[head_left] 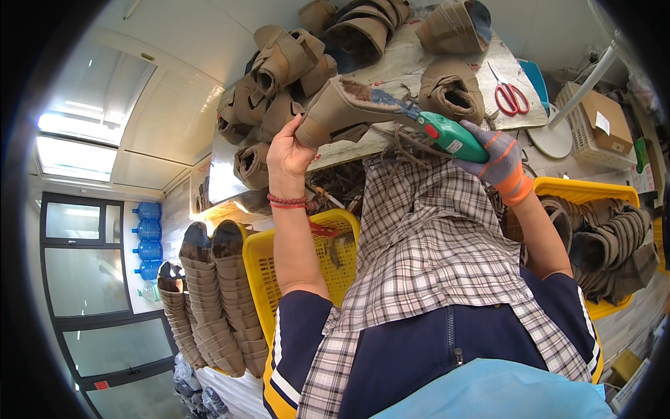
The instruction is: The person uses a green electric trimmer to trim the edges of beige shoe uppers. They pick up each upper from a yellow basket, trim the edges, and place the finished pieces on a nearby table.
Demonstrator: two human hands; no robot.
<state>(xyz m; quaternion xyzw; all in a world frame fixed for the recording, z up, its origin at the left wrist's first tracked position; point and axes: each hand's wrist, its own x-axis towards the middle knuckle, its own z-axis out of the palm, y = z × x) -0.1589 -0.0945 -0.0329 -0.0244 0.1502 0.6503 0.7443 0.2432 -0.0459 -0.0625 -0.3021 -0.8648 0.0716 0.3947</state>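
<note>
Bare and closed, my left hand (289, 153) grips a tan shoe upper (331, 115) with a fleecy lining, holding it tilted over the table's near edge. A grey and orange glove covers my right hand (504, 164), which is wrapped round a green handheld electric trimmer (455, 137) with a red button. The trimmer's front end meets the blue-grey lining edge at the upper's right end; whether it cuts cannot be seen. Another upper (452, 92) stands just beyond the trimmer. A pile of uppers (286, 63) lies behind my left hand.
Red-handled scissors (511, 99) lie on the worktable (394, 77). Yellow baskets stand on both sides, the left basket (259, 279) beside nested stacks of uppers (209, 300), the right basket (583, 187) full of uppers. Brown scraps (408, 145) hang at the table edge, above my checked apron (426, 237).
</note>
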